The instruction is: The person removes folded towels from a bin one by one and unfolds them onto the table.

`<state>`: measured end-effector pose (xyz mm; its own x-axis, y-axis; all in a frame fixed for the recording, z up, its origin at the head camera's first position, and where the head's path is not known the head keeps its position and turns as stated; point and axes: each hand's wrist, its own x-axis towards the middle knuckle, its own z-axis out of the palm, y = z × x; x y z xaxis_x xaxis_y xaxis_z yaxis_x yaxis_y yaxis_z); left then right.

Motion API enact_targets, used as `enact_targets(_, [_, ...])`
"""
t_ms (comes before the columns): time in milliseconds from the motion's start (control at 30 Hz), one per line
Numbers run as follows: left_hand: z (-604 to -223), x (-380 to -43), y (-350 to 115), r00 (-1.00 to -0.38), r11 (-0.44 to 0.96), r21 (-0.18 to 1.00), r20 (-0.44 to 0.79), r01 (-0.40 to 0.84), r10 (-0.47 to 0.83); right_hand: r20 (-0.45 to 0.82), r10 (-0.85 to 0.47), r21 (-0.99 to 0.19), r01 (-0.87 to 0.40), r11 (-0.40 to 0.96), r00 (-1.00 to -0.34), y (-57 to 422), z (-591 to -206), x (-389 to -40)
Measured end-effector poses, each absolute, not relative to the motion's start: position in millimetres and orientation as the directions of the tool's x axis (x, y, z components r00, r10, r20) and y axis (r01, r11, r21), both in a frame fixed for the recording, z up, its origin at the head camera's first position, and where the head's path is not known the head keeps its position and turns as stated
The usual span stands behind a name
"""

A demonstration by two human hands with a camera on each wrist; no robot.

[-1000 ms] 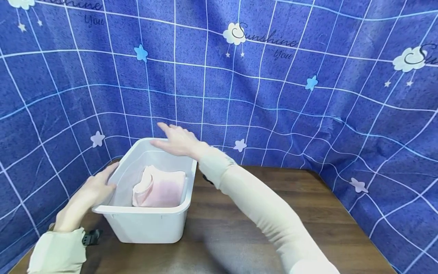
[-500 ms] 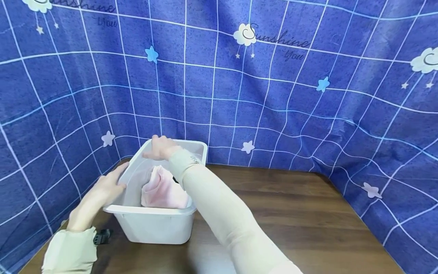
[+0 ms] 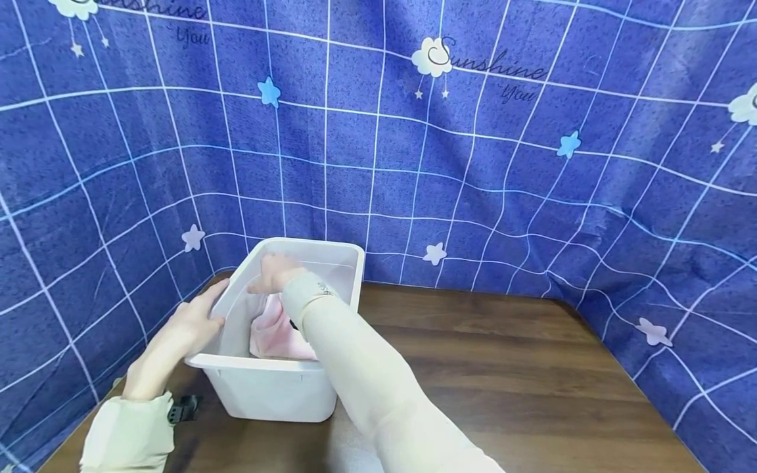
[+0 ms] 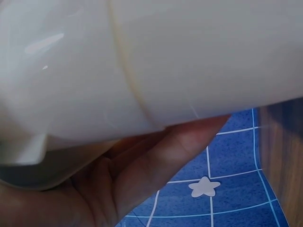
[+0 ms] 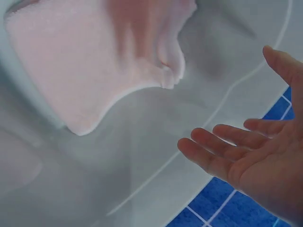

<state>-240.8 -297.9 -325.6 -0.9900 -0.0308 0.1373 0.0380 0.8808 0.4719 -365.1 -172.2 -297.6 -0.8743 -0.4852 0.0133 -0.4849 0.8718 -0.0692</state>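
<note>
A white plastic bin (image 3: 273,394) stands on the brown table at the left. My left hand (image 3: 186,325) holds its left rim, the thumb and fingers lying at the edge; the left wrist view has the hand (image 4: 137,177) against the bin wall (image 4: 189,61). Inside the bin lies a soft folded pink towel (image 3: 275,332), partly covered by my right forearm in the head view. My right hand (image 3: 275,271) is down inside the bin, near its far left part. The right wrist view shows this hand (image 5: 255,161) with fingers spread, apart from the towel (image 5: 71,61).
Brown wooden table (image 3: 485,368) extends to the right of the bin. A blue gridded curtain (image 3: 402,171) with stars and clouds hangs close behind and along the left side. A black wrist strap (image 3: 184,408) shows at my left sleeve.
My right hand has come from above the bin's far rim down and inward into the bin. The towel's fold has shifted. The left hand stays at the rim.
</note>
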Motion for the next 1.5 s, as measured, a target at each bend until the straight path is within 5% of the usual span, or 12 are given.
enact_targets(333, [-330, -239, -295, -0.985, 0.877, 0.476, 0.172, 0.063, -0.023, -0.002, -0.530, 0.012, -0.530, 0.848, -0.848, -177, -324, -368])
enact_targets(667, [-332, -235, -293, -0.987, 0.879, 0.474, 0.159, 0.049, -0.031, -0.124, -0.492, -0.143, -0.475, 0.868, -0.862, -176, -341, -372])
enact_targets(800, [-332, -235, -292, -0.987, 0.880, 0.473, 0.156, 0.046, -0.033, -0.290, -0.568, 0.011, -0.596, 0.803, -0.770, -170, -335, -363])
enact_targets(900, [-331, -235, -292, -0.987, 0.881, 0.470, 0.160, 0.049, -0.031, -0.431, -0.564, -0.025, -0.615, 0.788, -0.704, -165, -329, -359])
enact_targets(1100, [-328, -235, -292, -0.985, 0.888, 0.456, 0.174, 0.061, -0.022, -0.519, -0.309, -0.268, -0.192, 0.944, -0.797, -147, -303, -329])
enact_targets(1400, [-329, -238, -290, -0.986, 0.890, 0.452, 0.164, 0.060, -0.017, -0.454, -0.053, -0.458, 0.182, 0.870, -0.889, -128, -286, -301])
enact_targets(1500, [-329, -239, -289, -0.987, 0.888, 0.456, 0.156, 0.054, -0.020, -0.450, -0.042, -0.454, 0.188, 0.871, -0.892, -127, -287, -302])
